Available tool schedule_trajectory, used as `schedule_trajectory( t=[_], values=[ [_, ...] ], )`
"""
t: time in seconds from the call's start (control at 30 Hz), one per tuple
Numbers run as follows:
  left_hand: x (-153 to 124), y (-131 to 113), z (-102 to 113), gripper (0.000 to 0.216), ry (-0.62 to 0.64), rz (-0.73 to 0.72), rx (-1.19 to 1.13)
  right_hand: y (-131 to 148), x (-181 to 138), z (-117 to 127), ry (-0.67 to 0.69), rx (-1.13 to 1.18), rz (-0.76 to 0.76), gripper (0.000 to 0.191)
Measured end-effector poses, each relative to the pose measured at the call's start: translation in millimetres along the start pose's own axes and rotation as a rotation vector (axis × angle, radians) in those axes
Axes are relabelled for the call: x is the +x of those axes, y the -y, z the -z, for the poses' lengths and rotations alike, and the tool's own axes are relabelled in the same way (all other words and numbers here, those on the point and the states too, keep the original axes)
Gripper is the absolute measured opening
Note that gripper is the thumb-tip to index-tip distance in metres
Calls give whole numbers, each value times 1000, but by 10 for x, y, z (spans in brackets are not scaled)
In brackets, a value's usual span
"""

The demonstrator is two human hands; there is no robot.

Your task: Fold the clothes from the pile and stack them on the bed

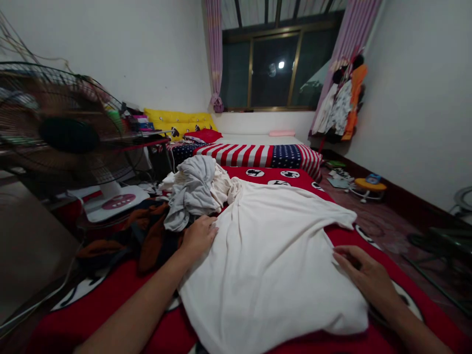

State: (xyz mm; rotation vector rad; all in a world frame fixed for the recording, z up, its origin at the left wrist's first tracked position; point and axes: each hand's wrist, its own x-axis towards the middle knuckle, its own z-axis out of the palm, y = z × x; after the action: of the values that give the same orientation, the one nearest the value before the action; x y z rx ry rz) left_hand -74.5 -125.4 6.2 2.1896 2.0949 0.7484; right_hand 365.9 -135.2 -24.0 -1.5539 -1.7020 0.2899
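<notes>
A white T-shirt (pixel 273 246) lies spread over a red blanket (pixel 147 314), with wrinkles running from its bunched far-left shoulder. My left hand (pixel 201 238) is at the shirt's left edge, its fingers closed on the cloth and the fingertips partly hidden. On the opposite side, my right hand (pixel 363 273) pinches the right edge below the sleeve between thumb and fingers. Just beyond my left hand sits a heap of crumpled grey and cream clothes (pixel 195 184). Dark and brown clothing (pixel 147 236) lies left of that heap.
An electric fan (pixel 70 135) stands close on the left, its blades blurred. Behind are a bed with a striped, starred cover (pixel 243 155) and a yellow cushion (pixel 180 123). Clothes hang (pixel 342 105) by the right wall, above a small yellow-topped stool (pixel 370 184).
</notes>
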Motion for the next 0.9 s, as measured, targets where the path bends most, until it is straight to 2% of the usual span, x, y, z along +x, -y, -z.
schedule_trajectory(
  t=[0.07, 0.2, 0.37, 0.57, 0.67, 0.8, 0.9],
  values=[
    [-30, -7, 27, 29, -6, 53, 70, -7, -18, -18, -31, 10, -46, 39],
    [-44, 23, 36, 31, -20, 70, 117, 16, -44, -5, -75, 70, -115, 40],
    [-24, 87, -3, 33, -1, 82, 181, 54, -89, -12, -69, 46, 8, 33],
    [-12, 112, -27, 28, 4, 43, 197, 33, -90, -31, 0, -83, 98, 18],
    [-11, 113, -24, 26, -11, 27, 177, 45, -87, -24, -10, -76, 113, 16],
    [10, 145, 4, 26, -148, 27, 25, 46, -104, 31, -100, 93, -3, 21],
    [43, 216, 43, 30, -300, 122, -152, 7, -111, 96, -246, 199, -177, 27]
  ],
)
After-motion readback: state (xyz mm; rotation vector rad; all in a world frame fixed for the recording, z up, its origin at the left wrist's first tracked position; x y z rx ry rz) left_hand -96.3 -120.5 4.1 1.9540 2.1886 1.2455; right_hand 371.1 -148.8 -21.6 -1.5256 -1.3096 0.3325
